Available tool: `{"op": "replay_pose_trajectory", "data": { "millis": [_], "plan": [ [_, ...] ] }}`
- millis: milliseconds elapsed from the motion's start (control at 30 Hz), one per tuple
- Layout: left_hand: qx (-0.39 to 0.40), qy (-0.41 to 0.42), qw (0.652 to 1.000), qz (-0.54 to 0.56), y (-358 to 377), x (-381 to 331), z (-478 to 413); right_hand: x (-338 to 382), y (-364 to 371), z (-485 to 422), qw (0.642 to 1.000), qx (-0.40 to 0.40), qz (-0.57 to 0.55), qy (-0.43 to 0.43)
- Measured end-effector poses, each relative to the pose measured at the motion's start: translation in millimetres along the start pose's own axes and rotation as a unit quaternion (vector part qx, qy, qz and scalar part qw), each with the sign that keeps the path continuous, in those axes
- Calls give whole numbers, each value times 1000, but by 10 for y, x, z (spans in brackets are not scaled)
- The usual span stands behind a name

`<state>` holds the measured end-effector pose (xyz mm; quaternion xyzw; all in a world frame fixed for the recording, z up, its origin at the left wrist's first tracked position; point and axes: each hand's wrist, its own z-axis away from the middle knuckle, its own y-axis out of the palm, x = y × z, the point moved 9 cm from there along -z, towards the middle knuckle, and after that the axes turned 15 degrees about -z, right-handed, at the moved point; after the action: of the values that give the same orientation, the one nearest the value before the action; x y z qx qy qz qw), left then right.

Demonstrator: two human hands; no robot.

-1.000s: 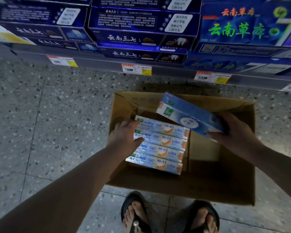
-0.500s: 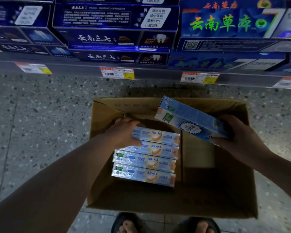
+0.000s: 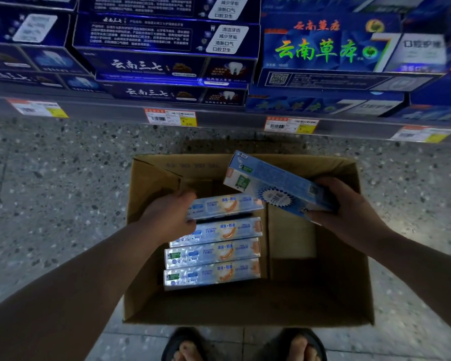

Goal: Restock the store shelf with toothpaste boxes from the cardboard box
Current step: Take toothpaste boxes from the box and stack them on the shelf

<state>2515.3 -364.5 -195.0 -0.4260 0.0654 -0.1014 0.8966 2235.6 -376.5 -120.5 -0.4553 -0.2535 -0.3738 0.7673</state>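
An open cardboard box (image 3: pixel 323 303) stands on the floor below the shelf. Inside it lies a row of silver-blue toothpaste boxes (image 3: pixel 214 254) side by side. My left hand (image 3: pixel 167 217) is closed on the left end of the farthest one, the top toothpaste box (image 3: pixel 227 205), which sits slightly raised. My right hand (image 3: pixel 349 212) holds a light blue toothpaste box (image 3: pixel 274 185) tilted above the carton's right half. The store shelf (image 3: pixel 219 118) runs across the top, stacked with dark blue toothpaste cartons (image 3: pixel 167 63).
Price tags (image 3: pixel 171 117) hang along the shelf edge. Speckled terrazzo floor (image 3: pixel 55 191) surrounds the carton. My feet in dark sandals (image 3: pixel 242 345) stand just behind its near wall. The carton's right half shows a bare cardboard bottom (image 3: pixel 292 235).
My left hand slid from the middle of the row to the farthest silver box and closed on its end, lifting it slightly. The right hand kept its blue box, and the view tilted up.
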Motion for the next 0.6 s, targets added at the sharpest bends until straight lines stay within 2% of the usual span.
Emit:
{"op": "replay_pose_trajectory", "data": {
  "millis": [67,233,333,500,600],
  "plan": [
    [-16,-17,1000,2,-101,65,164,122,-71,64,1000,-5,-2,-1],
    [-41,-70,993,87,-529,209,913,642,-450,425,1000,-15,-23,-1],
    [-50,-86,985,139,-904,283,1527,1105,-738,706,1000,-17,10,-18],
    [-61,-98,954,276,-1698,380,2677,2165,-1164,1190,996,4,48,-79],
    [-114,-97,926,346,-2281,448,3361,2866,-1378,1493,992,28,35,-115]
  ]
}}
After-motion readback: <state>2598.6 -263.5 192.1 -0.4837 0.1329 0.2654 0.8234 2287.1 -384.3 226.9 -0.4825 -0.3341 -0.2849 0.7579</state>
